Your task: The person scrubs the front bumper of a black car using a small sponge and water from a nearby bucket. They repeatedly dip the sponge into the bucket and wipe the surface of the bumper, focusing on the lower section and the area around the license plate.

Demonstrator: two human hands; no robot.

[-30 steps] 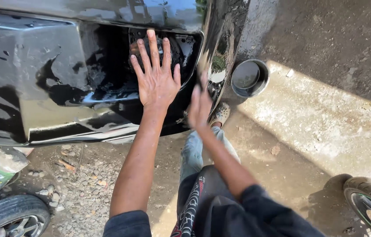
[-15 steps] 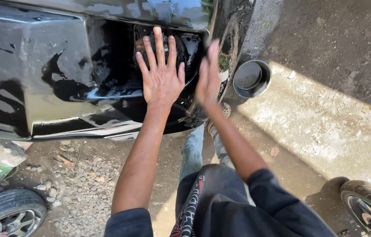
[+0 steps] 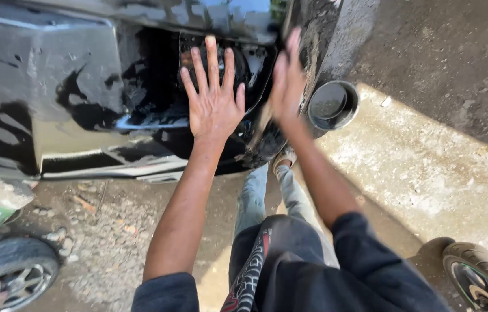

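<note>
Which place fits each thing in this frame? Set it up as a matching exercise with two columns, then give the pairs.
Things:
1. left hand
2. right hand
3. round metal tin
4. motorcycle tyre

Places:
A. bottom right corner of the view
B. flat, fingers spread, on the glossy black panel
C. on the ground just right of the panel's edge
D. raised, blurred, at the panel's right edge

Pairs: 1-B, 2-D, 3-C, 4-A

Both hands, left hand (image 3: 214,107) and right hand (image 3: 286,81), press the glossy black panel (image 3: 71,86).
</note>
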